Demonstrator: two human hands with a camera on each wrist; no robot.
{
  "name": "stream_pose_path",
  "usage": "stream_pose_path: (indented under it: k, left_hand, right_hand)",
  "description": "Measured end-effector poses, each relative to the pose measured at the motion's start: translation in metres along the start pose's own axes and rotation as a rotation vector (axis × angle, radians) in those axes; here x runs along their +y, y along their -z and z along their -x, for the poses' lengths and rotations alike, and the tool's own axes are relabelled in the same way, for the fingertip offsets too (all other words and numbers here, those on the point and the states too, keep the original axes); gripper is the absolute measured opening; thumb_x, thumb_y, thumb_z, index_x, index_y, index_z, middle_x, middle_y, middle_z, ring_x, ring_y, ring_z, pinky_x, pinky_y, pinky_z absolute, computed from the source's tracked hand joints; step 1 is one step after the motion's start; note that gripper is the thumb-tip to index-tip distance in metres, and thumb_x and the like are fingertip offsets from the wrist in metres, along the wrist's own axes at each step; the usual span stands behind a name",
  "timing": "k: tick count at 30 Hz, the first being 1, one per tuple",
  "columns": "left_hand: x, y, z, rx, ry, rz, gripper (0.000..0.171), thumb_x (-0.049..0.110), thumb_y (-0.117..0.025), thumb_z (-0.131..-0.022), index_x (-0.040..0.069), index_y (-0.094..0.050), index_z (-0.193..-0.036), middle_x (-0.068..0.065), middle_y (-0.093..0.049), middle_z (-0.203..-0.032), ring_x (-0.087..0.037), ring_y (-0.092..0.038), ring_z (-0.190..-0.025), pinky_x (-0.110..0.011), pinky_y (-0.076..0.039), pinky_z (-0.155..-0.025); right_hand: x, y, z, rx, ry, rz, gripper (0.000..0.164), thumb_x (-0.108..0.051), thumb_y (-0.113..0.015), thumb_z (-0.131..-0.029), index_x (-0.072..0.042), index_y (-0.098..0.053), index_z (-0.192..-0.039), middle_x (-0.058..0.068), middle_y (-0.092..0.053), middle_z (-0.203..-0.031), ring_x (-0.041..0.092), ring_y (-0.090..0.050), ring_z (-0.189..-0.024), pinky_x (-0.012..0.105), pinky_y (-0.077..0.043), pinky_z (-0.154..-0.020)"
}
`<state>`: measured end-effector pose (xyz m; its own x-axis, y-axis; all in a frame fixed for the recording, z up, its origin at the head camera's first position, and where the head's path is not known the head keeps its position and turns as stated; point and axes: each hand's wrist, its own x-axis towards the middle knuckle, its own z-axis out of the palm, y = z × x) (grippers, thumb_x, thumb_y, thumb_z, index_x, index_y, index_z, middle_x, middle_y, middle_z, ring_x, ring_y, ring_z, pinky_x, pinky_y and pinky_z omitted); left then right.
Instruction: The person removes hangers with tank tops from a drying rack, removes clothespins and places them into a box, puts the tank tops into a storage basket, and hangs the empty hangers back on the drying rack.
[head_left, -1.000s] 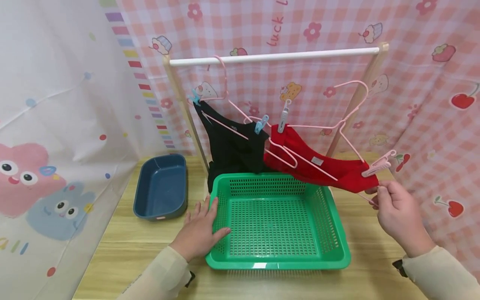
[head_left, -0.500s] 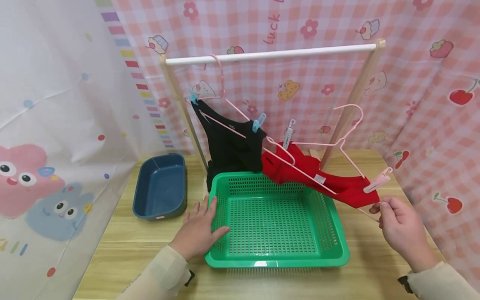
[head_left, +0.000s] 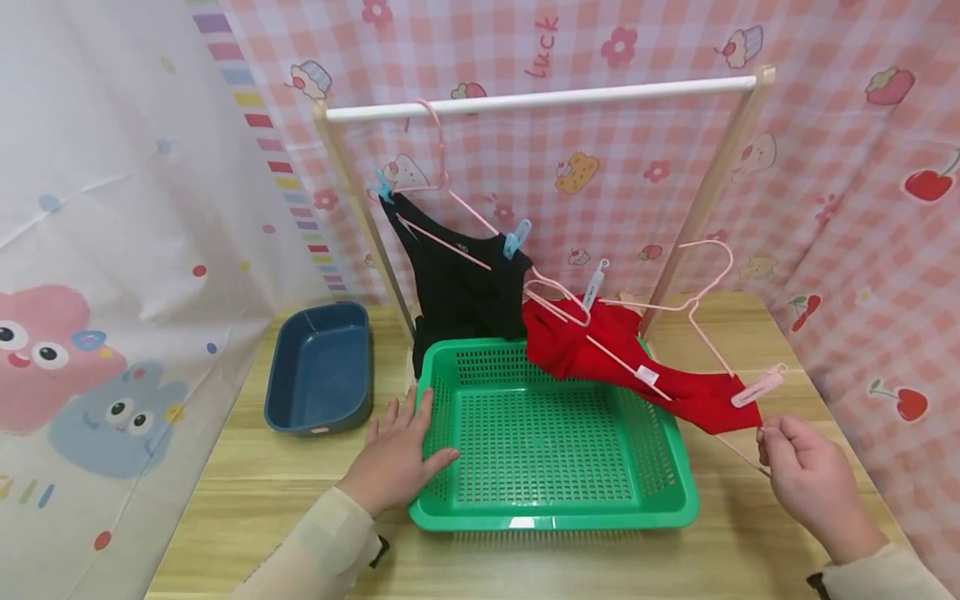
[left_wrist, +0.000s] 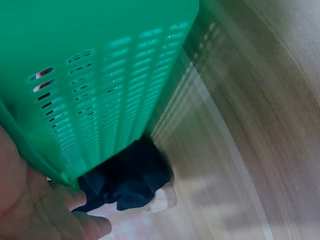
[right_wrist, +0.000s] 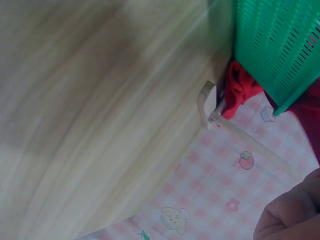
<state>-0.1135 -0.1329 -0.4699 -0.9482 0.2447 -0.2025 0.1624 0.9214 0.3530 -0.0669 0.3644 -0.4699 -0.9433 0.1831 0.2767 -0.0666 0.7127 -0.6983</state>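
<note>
My right hand (head_left: 817, 479) pinches the lower right corner of a pink clothes hanger (head_left: 708, 337), beside the end of the red garment (head_left: 600, 358) on it. A pink clothespin (head_left: 757, 387) and a white clothespin (head_left: 596, 283) clip that garment, which slants over the back right of the green basket (head_left: 555, 523). Outstretched, my left hand (head_left: 393, 454) rests on the basket's left rim. In the left wrist view its fingers (left_wrist: 90, 225) show by the basket wall (left_wrist: 110, 90). The right wrist view catches only part of the right hand (right_wrist: 292, 212), its grip out of sight.
A black garment (head_left: 465, 283) with blue clothespins (head_left: 516, 239) hangs on another pink hanger (head_left: 441, 146) from the rack's white rod (head_left: 555, 98). A dark blue bin (head_left: 318, 371) stands left on the wooden table (head_left: 232, 492). Wooden posts (head_left: 705, 200) rise behind the basket.
My right hand has moved down and slightly right with the pink hanger. Its hook and the red garment have dropped lower, nearer the basket's back right corner. The left hand has stayed on the rim.
</note>
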Motion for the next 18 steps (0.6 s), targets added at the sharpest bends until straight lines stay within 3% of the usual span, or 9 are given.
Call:
stream_pose_path:
  k: [9,18]
  left_hand:
    - [0.0,0.001,-0.001,-0.008,0.006,0.007,0.097,0.065,-0.056,-0.101,0.013,-0.01,-0.17,-0.014,-0.002,-0.178,-0.049,-0.01,-0.161,-0.077,-0.014,-0.123]
    - [-0.002,-0.001,-0.001,-0.011,0.004,0.008,0.098,0.067,-0.055,-0.101,0.013,-0.01,-0.17,-0.015,-0.003,-0.178,-0.049,-0.012,-0.161,-0.077,-0.015,-0.123]
  right_hand:
    - [0.009,-0.005,0.008,-0.11,0.034,-0.045,0.037,-0.007,-0.042,-0.109,-0.012,-0.054,-0.075,-0.008,-0.049,-0.063,0.006,-0.044,-0.055,0.026,-0.036,-0.049]
    - [0.017,-0.005,0.011,-0.195,-0.002,-0.064,0.041,-0.011,-0.043,-0.112,-0.01,-0.057,-0.074,-0.009,-0.053,-0.062,0.008,-0.043,-0.053,0.03,-0.035,-0.048]
